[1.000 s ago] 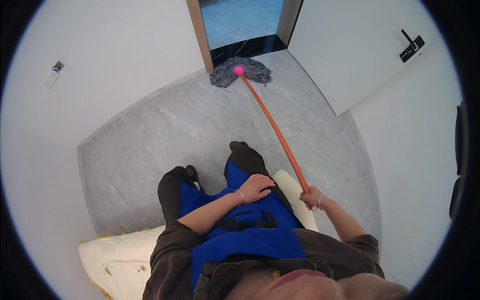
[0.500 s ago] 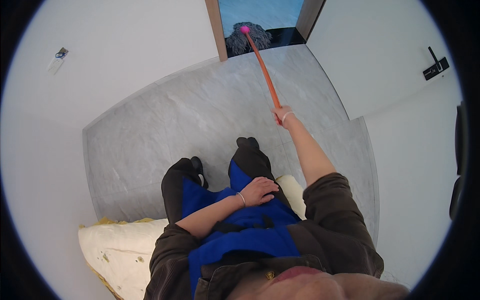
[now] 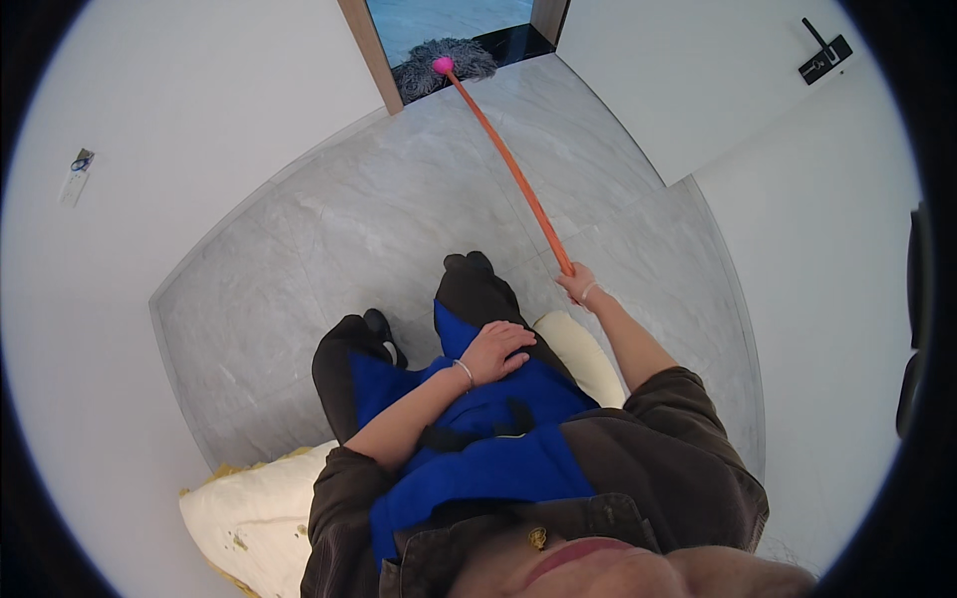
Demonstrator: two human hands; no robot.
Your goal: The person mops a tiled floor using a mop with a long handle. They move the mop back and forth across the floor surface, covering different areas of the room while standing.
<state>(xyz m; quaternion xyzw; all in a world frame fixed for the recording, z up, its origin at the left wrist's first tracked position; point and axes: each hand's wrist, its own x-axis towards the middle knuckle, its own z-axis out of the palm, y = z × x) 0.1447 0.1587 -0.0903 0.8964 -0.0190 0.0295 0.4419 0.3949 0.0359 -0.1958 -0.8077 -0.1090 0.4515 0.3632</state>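
I'm counting two bare hands, one mop. Right hand [image 3: 576, 284] is holding the mop [image 3: 510, 162] near the upper end of its one orange handle [image 3: 538, 214], fingers wrapping round it, no gap showing. Left hand [image 3: 495, 351] is lying palm down on the right thigh, fingers loosely spread, gripping nothing.

The mop is stretching ahead to the one doorway: one pink connector [image 3: 443, 65], one grey shaggy mop head [image 3: 469, 58] resting over the left end of the one black threshold [image 3: 518, 45], just beside the left jamb [image 3: 371, 60]. I'm seeing two wooden jambs, and can't tell if the mop head is touching the left one.

Each wrist is wearing one bracelet, so two. One blue apron [image 3: 478, 478] is covering the lap, over dark trousers; two dark shoes are standing on the grey tiled floor [image 3: 349, 219]. Two cream padded pieces are showing, one [image 3: 264, 508] at lower left with yellowish trim, one [image 3: 578, 349] right of the right thigh; I can't tell whether they're joining. One white door [image 3: 668, 80] is standing at upper right with one black handle plate [image 3: 825, 60]; one white outlet strip [image 3: 75, 185] is sitting on the left wall.
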